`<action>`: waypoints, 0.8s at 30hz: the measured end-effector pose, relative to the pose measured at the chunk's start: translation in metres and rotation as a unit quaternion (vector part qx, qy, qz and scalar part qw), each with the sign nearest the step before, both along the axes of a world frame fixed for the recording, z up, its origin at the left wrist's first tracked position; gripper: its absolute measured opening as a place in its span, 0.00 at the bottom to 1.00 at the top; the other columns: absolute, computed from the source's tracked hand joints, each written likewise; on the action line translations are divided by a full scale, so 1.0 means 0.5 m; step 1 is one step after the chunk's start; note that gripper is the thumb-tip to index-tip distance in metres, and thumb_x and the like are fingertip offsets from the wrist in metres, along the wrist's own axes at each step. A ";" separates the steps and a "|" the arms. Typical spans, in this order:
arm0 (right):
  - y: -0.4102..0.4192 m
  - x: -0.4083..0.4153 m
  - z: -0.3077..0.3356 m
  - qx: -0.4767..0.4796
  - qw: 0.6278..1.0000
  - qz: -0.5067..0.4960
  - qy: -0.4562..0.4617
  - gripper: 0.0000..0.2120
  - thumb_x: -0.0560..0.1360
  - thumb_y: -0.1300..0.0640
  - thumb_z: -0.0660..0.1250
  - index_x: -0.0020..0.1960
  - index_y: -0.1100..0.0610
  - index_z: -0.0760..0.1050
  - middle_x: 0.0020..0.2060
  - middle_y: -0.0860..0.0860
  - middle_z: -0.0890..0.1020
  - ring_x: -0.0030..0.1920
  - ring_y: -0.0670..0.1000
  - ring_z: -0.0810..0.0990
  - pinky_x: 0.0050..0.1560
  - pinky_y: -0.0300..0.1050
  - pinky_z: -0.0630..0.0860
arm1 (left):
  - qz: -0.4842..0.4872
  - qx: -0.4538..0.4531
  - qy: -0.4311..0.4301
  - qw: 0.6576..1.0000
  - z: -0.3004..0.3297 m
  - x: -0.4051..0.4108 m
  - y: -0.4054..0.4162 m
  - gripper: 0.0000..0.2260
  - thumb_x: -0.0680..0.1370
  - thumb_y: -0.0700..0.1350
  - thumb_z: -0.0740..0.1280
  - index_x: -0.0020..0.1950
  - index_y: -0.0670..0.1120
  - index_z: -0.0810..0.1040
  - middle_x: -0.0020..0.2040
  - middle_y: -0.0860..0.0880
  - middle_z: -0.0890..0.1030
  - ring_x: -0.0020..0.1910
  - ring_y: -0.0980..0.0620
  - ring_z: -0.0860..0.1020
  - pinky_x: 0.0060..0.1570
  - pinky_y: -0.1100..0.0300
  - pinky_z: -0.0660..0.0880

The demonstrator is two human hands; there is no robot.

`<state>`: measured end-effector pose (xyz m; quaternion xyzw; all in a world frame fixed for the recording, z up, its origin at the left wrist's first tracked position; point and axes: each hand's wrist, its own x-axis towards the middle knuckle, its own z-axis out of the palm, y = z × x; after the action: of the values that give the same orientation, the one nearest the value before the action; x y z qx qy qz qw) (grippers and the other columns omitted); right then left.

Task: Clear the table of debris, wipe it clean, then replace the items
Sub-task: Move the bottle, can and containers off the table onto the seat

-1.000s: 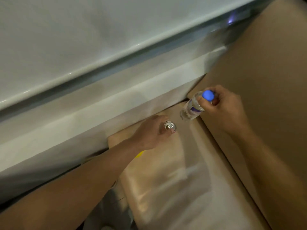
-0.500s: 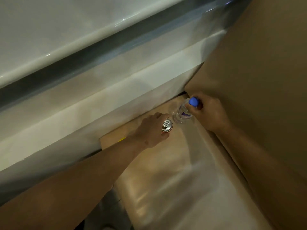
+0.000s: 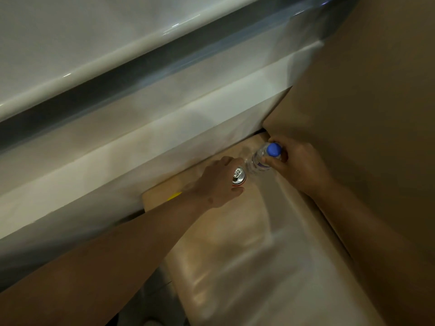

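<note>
Since both hands are busy at the far corner of this beige surface [image 3: 247, 267], I'm guessing we're in the "set stuff aside" or "put stuff back" part of the job, can't say which from one look. My left hand [image 3: 219, 182] is wrapped around a drink can [image 3: 239, 176], fingers curled over the far side and thumb on the near side, gripping it from above so the pull-tab top stays facing up. Makes sense, if it's open you don't want it tipping. My right hand [image 3: 299, 163] is pinching a clear water bottle [image 3: 257, 161] up by the neck, just under the blue cap [image 3: 273, 149], fingers curled round it. The bottle leans a bit toward the can, and the two look like they're touching or nearly so, hard to call in this light.

Both sit tucked into the corner where the white ledge [image 3: 164, 147] meets the tan panel [image 3: 364, 102], which I reckon keeps them out of the way. Whether the bottoms are actually resting on the surface I can't tell. There's a bit of something yellow [image 3: 174, 196] poking out past my left wrist, too hidden to name. Everything's dim and kinda smeary.
</note>
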<state>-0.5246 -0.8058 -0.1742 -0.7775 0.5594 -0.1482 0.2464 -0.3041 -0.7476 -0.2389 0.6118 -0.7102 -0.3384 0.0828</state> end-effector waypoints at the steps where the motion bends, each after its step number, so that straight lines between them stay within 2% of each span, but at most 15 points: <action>1: 0.000 -0.001 -0.001 0.003 1.000 0.000 0.003 0.19 0.74 0.47 0.75 0.63 0.52 0.78 0.45 0.48 0.84 0.42 0.51 0.80 0.44 0.48 0.77 | 0.000 0.000 0.001 1.000 0.000 -0.002 0.000 0.36 0.70 0.53 0.76 0.75 0.50 0.68 0.68 0.47 0.73 0.65 0.40 0.75 0.63 0.45 0.72; 7: 0.006 -0.005 -0.004 0.007 1.000 0.000 0.001 0.22 0.73 0.43 0.76 0.63 0.50 0.78 0.45 0.46 0.83 0.41 0.49 0.78 0.42 0.44 0.72 | 0.006 -0.005 0.006 1.000 -0.001 -0.002 0.002 0.38 0.70 0.53 0.77 0.76 0.50 0.66 0.69 0.47 0.73 0.65 0.41 0.74 0.64 0.46 0.72; 11: 0.009 -0.005 -0.004 -0.001 1.000 -0.006 0.011 0.24 0.73 0.42 0.75 0.65 0.51 0.77 0.41 0.42 0.78 0.41 0.50 0.78 0.41 0.45 0.71 | 0.011 0.002 0.015 1.000 -0.002 -0.001 0.004 0.39 0.69 0.54 0.77 0.77 0.51 0.65 0.69 0.47 0.72 0.66 0.41 0.74 0.64 0.45 0.72; 16: 0.011 -0.006 0.000 0.003 1.000 -0.007 0.017 0.27 0.74 0.42 0.75 0.68 0.52 0.75 0.49 0.49 0.84 0.46 0.54 0.82 0.44 0.46 0.73 | 0.013 -0.001 0.019 1.000 0.001 -0.002 0.008 0.40 0.70 0.53 0.78 0.78 0.50 0.63 0.69 0.47 0.71 0.66 0.41 0.73 0.64 0.45 0.71; 19: 0.010 -0.004 0.006 0.009 1.000 -0.009 0.017 0.29 0.74 0.42 0.75 0.69 0.53 0.74 0.49 0.50 0.84 0.45 0.52 0.80 0.44 0.44 0.70 | 0.013 -0.005 0.021 1.000 0.007 -0.001 0.008 0.41 0.70 0.53 0.78 0.78 0.50 0.63 0.69 0.47 0.72 0.67 0.41 0.72 0.65 0.45 0.71; 24: 0.009 -0.002 0.017 0.026 0.999 -0.008 0.019 0.31 0.74 0.43 0.75 0.73 0.54 0.72 0.53 0.52 0.85 0.49 0.54 0.82 0.46 0.43 0.70 | 0.007 -0.017 0.007 1.000 0.013 0.003 0.006 0.41 0.69 0.55 0.78 0.78 0.50 0.63 0.70 0.47 0.72 0.68 0.42 0.72 0.66 0.46 0.70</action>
<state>-0.5257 -0.8013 -0.1660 -0.7693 0.5734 -0.1208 0.2546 -0.3024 -0.7447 -0.2323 0.6131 -0.7107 -0.3300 0.1008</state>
